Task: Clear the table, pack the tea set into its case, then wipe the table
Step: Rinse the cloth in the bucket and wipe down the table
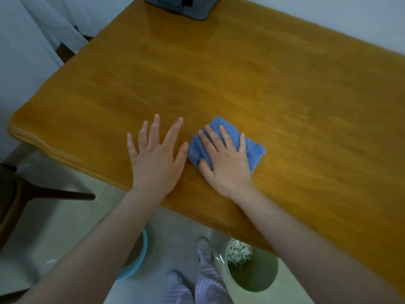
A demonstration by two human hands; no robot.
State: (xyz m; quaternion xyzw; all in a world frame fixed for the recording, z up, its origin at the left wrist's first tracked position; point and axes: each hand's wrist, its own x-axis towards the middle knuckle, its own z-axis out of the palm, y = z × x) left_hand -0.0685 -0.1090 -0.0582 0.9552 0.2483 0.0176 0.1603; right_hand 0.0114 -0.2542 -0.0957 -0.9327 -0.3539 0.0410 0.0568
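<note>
Right hand flat, fingers straight, pressing folded blue cloth onto near part of worktop; left hand spread beside it, holding nothing; cloth looks soft, light, likely to bunch, best driven under a flat palm; grey case at far edge.

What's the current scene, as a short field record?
left hand: open, fingers spread, holds nothing, over the table
right hand: open, pressing flat on blue cloth
blue cloth: on table, near front edge
grey case: far table edge, partly out of frame
floor: bin with scraps; blue basin
stage: wiping step
</note>
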